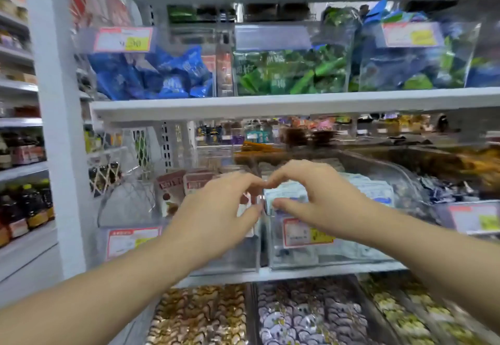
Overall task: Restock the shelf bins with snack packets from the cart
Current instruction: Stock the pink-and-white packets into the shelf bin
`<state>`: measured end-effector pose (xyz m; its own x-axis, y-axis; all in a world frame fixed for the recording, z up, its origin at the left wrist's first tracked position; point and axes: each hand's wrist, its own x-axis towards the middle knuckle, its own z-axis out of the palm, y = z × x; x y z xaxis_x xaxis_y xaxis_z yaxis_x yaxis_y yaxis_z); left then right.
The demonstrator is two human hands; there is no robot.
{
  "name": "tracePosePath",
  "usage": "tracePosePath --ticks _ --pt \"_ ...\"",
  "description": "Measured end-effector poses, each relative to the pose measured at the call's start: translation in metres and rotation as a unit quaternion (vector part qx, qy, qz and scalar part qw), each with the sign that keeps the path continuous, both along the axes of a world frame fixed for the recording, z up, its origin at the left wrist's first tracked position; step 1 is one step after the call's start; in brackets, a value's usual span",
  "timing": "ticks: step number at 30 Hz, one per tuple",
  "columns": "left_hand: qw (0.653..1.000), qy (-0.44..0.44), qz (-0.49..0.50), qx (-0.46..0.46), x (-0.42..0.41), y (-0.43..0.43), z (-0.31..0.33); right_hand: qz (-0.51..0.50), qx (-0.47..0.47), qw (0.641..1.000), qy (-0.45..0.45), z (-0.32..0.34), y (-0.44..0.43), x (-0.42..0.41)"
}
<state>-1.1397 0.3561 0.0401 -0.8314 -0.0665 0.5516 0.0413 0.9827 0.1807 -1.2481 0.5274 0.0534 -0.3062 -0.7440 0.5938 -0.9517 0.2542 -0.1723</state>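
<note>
I'm facing the shelf [270,106], both arms at two clear bins [311,252]. My left hand [216,206] and right hand [319,195] pinch, fingertips together, at pale snack packets [286,191]; the grip is unclear. I'd judge I'm tidying; next, fetch more from the unseen cart.

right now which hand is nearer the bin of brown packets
Left. The left hand hovers over the bin of brown packets; the right hand is over the neighbouring pale-packet bin.
</note>
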Motion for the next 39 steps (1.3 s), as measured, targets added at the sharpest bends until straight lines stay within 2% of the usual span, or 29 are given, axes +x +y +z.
tracePosePath --ticks 4,10,15,20,26,30,33,36,39 --pt "0.994 -0.023 -0.086 0.067 0.005 0.058 -0.037 -0.034 0.019 0.998 -0.039 -0.039 0.071 0.019" --pt "0.971 -0.075 -0.206 0.092 -0.012 0.163 -0.103 -0.116 0.104 0.985 -0.071 -0.093 0.194 0.049" --pt "0.942 -0.128 -0.29 0.106 -0.029 0.257 -0.15 -0.215 0.185 0.952 -0.112 -0.129 0.303 0.058" --pt "0.912 -0.182 -0.346 0.125 -0.046 0.324 -0.196 -0.299 0.273 0.898 -0.173 -0.172 0.384 0.055" --pt "0.892 -0.247 -0.368 0.093 -0.062 0.359 -0.25 -0.328 0.407 0.811 -0.263 -0.244 0.438 0.037" --pt "0.894 -0.246 -0.372 0.047 -0.064 0.365 -0.267 -0.348 0.471 0.75 -0.309 -0.277 0.46 0.025" --pt "0.893 -0.249 -0.371 0.058 -0.063 0.366 -0.271 -0.374 0.509 0.706 -0.321 -0.296 0.469 0.024" --pt "0.894 -0.248 -0.367 0.063 -0.064 0.366 -0.272 -0.393 0.523 0.692 -0.306 -0.312 0.475 0.023" --pt "0.896 -0.249 -0.363 0.061 -0.064 0.366 -0.272 -0.394 0.533 0.665 -0.345 -0.313 0.476 0.014"
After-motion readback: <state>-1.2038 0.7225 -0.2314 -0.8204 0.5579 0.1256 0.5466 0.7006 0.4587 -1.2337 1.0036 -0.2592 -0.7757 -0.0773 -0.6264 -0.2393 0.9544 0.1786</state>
